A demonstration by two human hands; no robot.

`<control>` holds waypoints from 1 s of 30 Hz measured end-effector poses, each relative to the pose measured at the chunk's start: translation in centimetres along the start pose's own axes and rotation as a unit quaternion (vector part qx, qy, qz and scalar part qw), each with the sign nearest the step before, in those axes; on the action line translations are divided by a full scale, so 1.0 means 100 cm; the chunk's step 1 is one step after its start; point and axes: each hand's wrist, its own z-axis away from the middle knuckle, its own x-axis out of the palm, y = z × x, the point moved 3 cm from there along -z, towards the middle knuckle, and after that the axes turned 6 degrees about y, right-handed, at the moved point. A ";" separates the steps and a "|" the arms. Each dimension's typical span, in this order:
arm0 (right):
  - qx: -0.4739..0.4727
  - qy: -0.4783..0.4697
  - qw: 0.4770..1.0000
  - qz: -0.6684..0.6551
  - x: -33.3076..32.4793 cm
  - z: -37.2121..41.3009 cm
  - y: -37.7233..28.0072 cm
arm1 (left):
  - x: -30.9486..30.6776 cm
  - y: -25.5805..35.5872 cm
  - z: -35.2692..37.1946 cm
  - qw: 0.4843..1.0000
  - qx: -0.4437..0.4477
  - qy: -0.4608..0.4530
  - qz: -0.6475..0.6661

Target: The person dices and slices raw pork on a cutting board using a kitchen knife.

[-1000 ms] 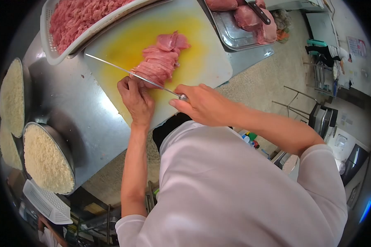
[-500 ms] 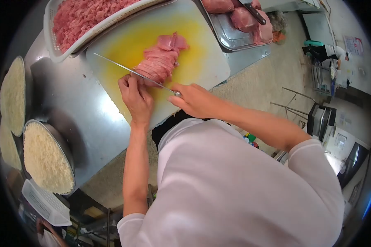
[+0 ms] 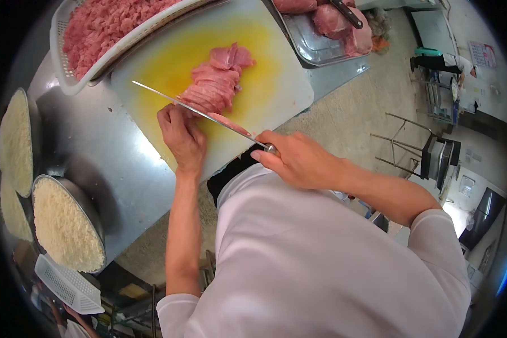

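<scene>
Drawing the knife (image 3: 169, 99) back, the right hand (image 3: 298, 159) now sits past the near edge of the cutting board (image 3: 276, 90), fingers wrapped round the handle, farther out than half a second ago. A thin meat strip (image 3: 228, 121) now shows along the blade over the board's near part, so the stroke seems to be parting a slice from the meat stack (image 3: 211, 87) mid-board. Left hand (image 3: 181, 132) is at the board's near left side, fingers bent and bunched by the stack's end; cannot tell what they pinch.
</scene>
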 end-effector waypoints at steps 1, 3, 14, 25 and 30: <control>0.003 -0.002 1.000 -0.001 0.000 -0.003 0.000 | 0.000 0.000 -0.001 1.000 0.003 0.003 -0.002; 0.003 -0.025 1.000 -0.001 -0.002 -0.015 -0.001 | 0.001 0.000 -0.003 1.000 0.006 0.007 -0.004; -0.122 0.046 0.991 -0.023 0.039 -0.080 0.010 | 0.000 0.000 -0.001 1.000 0.010 0.000 0.004; -0.093 0.028 0.994 -0.045 0.027 -0.074 0.013 | -0.010 -0.008 0.001 0.999 0.013 -0.009 0.035; -0.002 -0.022 0.998 -0.053 -0.011 -0.009 -0.006 | -0.007 -0.007 -0.002 1.000 -0.015 -0.019 0.011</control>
